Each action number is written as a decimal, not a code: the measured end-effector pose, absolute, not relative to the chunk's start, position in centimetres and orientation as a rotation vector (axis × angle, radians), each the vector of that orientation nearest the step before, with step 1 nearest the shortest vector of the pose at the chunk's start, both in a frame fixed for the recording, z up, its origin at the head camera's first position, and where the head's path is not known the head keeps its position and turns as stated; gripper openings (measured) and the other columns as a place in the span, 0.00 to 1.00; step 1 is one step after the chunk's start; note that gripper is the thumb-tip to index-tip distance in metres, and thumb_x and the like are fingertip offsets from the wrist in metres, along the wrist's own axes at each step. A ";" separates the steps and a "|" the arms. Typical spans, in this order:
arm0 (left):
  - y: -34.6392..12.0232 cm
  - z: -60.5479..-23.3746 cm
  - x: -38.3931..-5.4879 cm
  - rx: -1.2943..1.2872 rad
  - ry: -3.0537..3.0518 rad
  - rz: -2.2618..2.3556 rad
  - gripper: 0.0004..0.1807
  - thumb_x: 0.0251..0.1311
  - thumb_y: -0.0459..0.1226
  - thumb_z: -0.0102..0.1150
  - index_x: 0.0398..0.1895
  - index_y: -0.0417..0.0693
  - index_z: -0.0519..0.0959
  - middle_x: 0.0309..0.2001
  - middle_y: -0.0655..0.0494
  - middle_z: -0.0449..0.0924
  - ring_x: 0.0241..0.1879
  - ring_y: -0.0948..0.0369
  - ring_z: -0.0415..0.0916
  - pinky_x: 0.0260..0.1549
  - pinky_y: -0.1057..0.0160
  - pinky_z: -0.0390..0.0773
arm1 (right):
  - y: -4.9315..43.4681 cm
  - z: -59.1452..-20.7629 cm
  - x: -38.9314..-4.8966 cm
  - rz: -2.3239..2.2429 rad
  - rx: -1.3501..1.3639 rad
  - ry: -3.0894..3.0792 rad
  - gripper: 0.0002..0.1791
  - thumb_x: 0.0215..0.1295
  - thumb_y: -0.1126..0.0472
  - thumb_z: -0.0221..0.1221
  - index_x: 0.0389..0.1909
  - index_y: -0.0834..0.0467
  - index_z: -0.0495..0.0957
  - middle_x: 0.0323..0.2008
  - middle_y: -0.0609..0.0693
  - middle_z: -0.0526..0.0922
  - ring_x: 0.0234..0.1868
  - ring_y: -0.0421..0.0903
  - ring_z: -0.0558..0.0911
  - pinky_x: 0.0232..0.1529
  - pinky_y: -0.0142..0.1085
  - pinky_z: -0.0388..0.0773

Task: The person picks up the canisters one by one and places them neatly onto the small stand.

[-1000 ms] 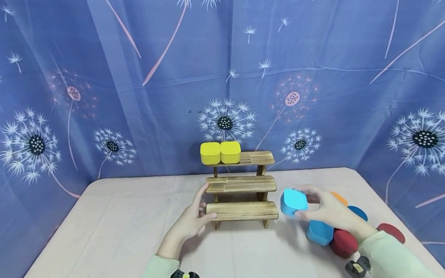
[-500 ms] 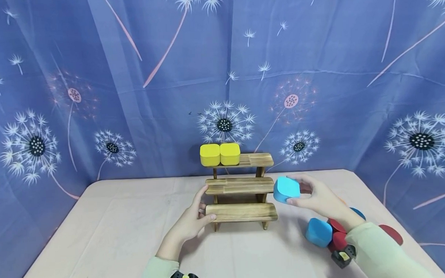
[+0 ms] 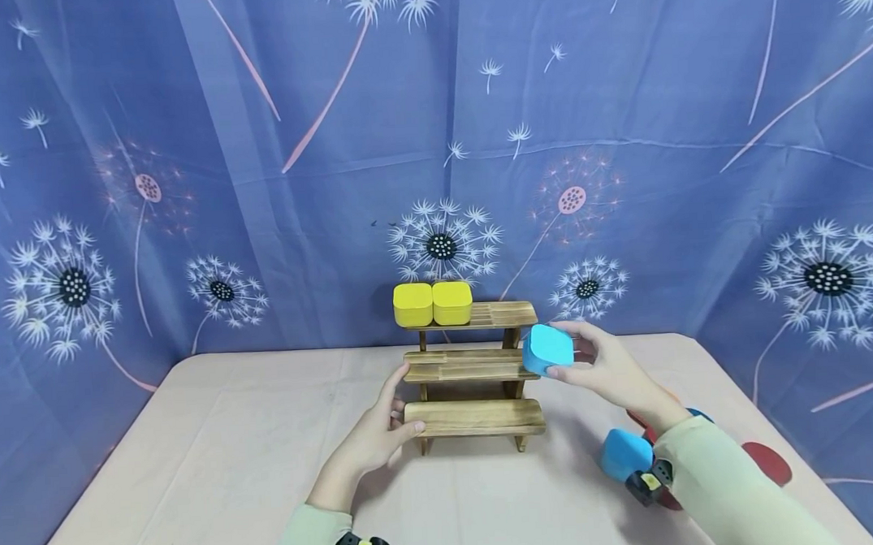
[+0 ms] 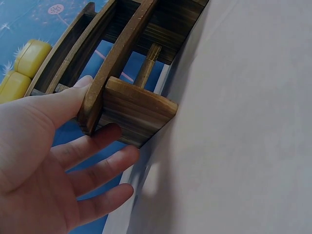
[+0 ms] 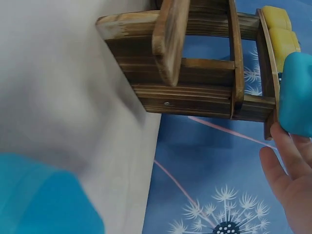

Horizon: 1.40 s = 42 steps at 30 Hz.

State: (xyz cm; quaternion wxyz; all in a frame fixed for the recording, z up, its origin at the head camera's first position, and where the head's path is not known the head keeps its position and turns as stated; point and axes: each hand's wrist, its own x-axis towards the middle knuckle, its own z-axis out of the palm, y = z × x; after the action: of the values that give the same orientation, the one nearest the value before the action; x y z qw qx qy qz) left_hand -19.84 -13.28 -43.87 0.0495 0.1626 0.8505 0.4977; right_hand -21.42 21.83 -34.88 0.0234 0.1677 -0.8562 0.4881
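Observation:
A three-tier wooden display stand (image 3: 475, 417) stands at the middle of the table. My left hand (image 3: 374, 434) is at its left end, the thumb on the lowest board; in the left wrist view the other fingers are loosely spread by the side panel (image 4: 134, 109). My right hand (image 3: 611, 370) grips a light blue rounded box (image 3: 548, 350) between thumb and fingers. That box overlaps the right end of the middle tier in the head view. In the right wrist view it hangs near the top board. Two yellow rounded boxes (image 3: 413, 305) sit side by side at the top tier's left.
Another blue box (image 3: 626, 454) lies on the table under the right forearm. Red pieces, a dark red disc (image 3: 767, 463), and bits of orange and darker blue show around that sleeve, partly hidden. A blue dandelion-print cloth (image 3: 317, 229) hangs behind and at both sides.
My right hand has carried the light blue box left and upward, from beside the lowest tier to the middle tier's right end. The left hand keeps its place on the stand.

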 end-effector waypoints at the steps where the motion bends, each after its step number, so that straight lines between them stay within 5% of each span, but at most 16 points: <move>1: -13.3 -43.9 -19.8 0.494 2.592 1.515 0.48 0.61 0.40 0.60 0.74 0.73 0.39 0.44 0.46 0.68 0.34 0.59 0.68 0.32 0.62 0.72 | 21.7 -34.8 -21.6 1.506 0.524 -2.636 0.38 0.55 0.58 0.68 0.66 0.58 0.64 0.56 0.56 0.73 0.50 0.42 0.78 0.46 0.35 0.79; 6: -13.3 -43.9 -19.9 0.497 2.595 1.507 0.48 0.61 0.41 0.60 0.74 0.72 0.39 0.44 0.46 0.68 0.34 0.59 0.68 0.32 0.62 0.72 | 21.2 -34.6 -22.6 1.494 0.560 -2.551 0.38 0.54 0.62 0.68 0.66 0.59 0.64 0.56 0.59 0.73 0.45 0.29 0.78 0.46 0.31 0.78; 15: -13.5 -43.9 -19.9 0.523 2.595 1.523 0.48 0.61 0.40 0.60 0.74 0.71 0.39 0.42 0.47 0.67 0.33 0.60 0.68 0.33 0.64 0.72 | 20.1 -34.0 -23.6 1.485 0.545 -2.526 0.37 0.55 0.62 0.67 0.66 0.56 0.65 0.61 0.58 0.70 0.50 0.45 0.78 0.46 0.29 0.77; 23: -13.5 -43.9 -19.9 0.504 2.584 1.518 0.48 0.61 0.41 0.60 0.74 0.74 0.38 0.44 0.46 0.68 0.34 0.59 0.70 0.34 0.62 0.73 | 19.0 -33.9 -24.6 1.533 0.524 -2.475 0.37 0.55 0.60 0.68 0.66 0.55 0.64 0.56 0.58 0.75 0.49 0.36 0.77 0.48 0.28 0.76; 34: -13.5 -43.9 -19.9 0.499 2.569 1.519 0.48 0.61 0.41 0.60 0.74 0.74 0.38 0.45 0.45 0.69 0.35 0.59 0.70 0.31 0.63 0.74 | 18.0 -33.5 -25.9 1.516 0.474 -2.400 0.36 0.58 0.59 0.65 0.67 0.58 0.64 0.54 0.58 0.75 0.52 0.45 0.76 0.52 0.33 0.75; 42: -13.4 -43.7 -19.9 0.521 2.550 1.537 0.48 0.61 0.41 0.59 0.74 0.72 0.38 0.44 0.45 0.68 0.34 0.59 0.69 0.29 0.64 0.75 | 17.0 -33.1 -26.8 1.602 0.529 -2.371 0.37 0.58 0.59 0.65 0.67 0.59 0.62 0.56 0.59 0.75 0.47 0.34 0.77 0.48 0.28 0.75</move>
State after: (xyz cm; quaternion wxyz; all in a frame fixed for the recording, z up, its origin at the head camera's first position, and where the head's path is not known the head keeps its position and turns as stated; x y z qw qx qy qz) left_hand -19.88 -13.37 -43.74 0.0595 0.1721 0.8421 0.5076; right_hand -26.79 16.96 -33.11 0.1156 0.1806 -0.8093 0.5469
